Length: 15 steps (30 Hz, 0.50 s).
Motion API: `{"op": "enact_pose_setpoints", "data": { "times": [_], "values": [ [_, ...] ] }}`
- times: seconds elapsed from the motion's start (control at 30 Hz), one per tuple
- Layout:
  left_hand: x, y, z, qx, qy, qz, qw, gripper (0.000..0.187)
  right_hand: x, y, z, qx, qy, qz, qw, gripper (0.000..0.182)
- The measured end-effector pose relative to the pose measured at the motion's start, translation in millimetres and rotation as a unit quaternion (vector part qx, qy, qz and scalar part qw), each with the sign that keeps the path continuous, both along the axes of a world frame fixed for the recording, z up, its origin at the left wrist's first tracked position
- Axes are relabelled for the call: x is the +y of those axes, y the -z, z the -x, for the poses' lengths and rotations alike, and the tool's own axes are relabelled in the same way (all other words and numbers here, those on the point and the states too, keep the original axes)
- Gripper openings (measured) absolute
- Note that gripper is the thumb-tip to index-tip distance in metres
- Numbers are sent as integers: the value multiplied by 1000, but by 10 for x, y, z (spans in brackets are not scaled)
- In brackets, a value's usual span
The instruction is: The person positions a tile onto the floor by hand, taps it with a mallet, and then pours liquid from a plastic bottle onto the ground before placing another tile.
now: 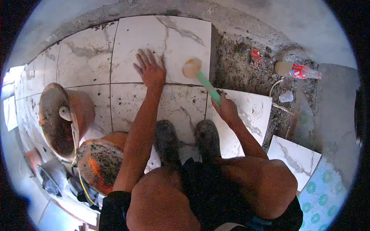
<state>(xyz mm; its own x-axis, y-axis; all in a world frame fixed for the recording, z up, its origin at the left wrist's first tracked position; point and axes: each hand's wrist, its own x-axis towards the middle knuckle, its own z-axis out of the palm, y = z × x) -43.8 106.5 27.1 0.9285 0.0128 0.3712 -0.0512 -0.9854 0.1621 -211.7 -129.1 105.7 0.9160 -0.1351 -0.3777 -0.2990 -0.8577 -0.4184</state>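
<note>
My left hand [150, 71] lies flat with its fingers spread on a white, grey-veined floor tile [181, 34]. In my right hand [226, 108] is the green handle of a rubber mallet [208, 88]. Its pale, round head overlaps the right part of that same tile in this view. Dark joints run between this tile and the laid tiles [86, 57] beside and below it. Another veined tile [252, 111] lies under my right forearm, with smudges on its surface.
Two mortar-crusted buckets [86, 109] stand or lie at left. Bare rough mortar [235, 65] borders the tiles at right, with a red wrapper [256, 57], a plastic bottle [296, 71] and a clear cup [286, 96]. A loose tile [293, 159] rests at lower right.
</note>
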Motion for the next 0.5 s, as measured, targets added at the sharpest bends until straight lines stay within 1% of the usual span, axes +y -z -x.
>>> {"op": "enact_pose_setpoints", "data": {
  "times": [0.03,0.07,0.13,0.17,0.27,0.33,0.37,0.43,0.5],
  "values": [
    [0,6,16,-7,1,0,1000,58,-39,27,-17,11,-20,31,999,45],
    [-3,28,31,-13,3,-1,1000,59,-87,22,23,12,-21,33,999,45],
    [-5,17,-14,-9,-1,-10,1000,58,-84,-70,39,-40,-5,23,999,46],
    [1,14,37,-2,3,-20,1000,58,-80,-17,103,-30,-3,22,999,46],
    [-31,-19,12,-14,-5,-11,1000,57,-165,79,5,-51,-4,30,998,45],
    [-36,1,23,-11,-11,-13,1000,56,-145,-30,-144,-10,3,-3,1000,44],
    [-17,20,15,-4,-14,-19,1000,55,-82,-83,-178,-12,2,-5,1000,44],
    [-13,12,41,1,-11,-15,1000,54,47,-225,-114,-51,37,-17,998,43],
    [-36,-51,4,-8,-9,-6,1000,53,-27,45,8,-41,30,3,999,43]
  ]
}}
